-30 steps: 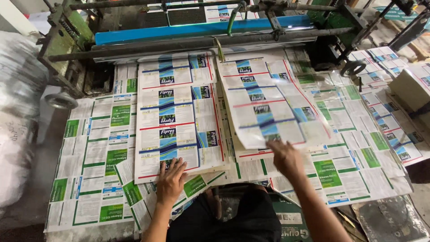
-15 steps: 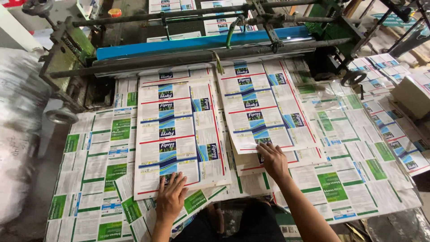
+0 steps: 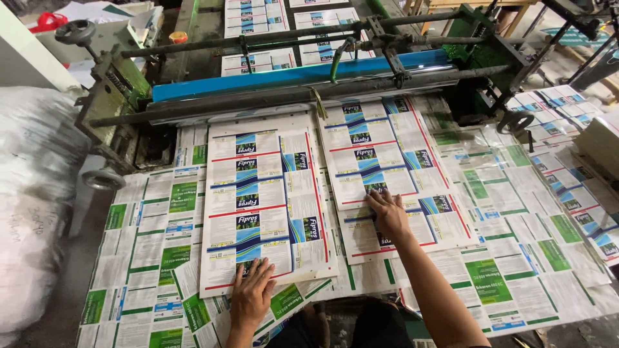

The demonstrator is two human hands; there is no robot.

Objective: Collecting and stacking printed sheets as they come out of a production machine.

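Note:
Two stacks of printed carton sheets, white with blue, green and red bands, lie side by side below a machine. My left hand (image 3: 251, 293) lies flat, fingers spread, on the near edge of the left stack (image 3: 261, 193). My right hand (image 3: 387, 216) presses flat on the lower middle of the right stack (image 3: 387, 154). Neither hand grips anything.
The machine (image 3: 290, 80) with a blue bar and rollers crosses the top, with a handwheel (image 3: 102, 178) at its left. Green-and-white printed sheets (image 3: 161, 258) cover the table around both stacks. A big white sack (image 3: 32, 193) stands at left. A box (image 3: 599, 145) is at right.
My right hand slid forward onto the right stack, which has settled flat and squarer toward the machine. My left hand stays on the left stack's near edge.

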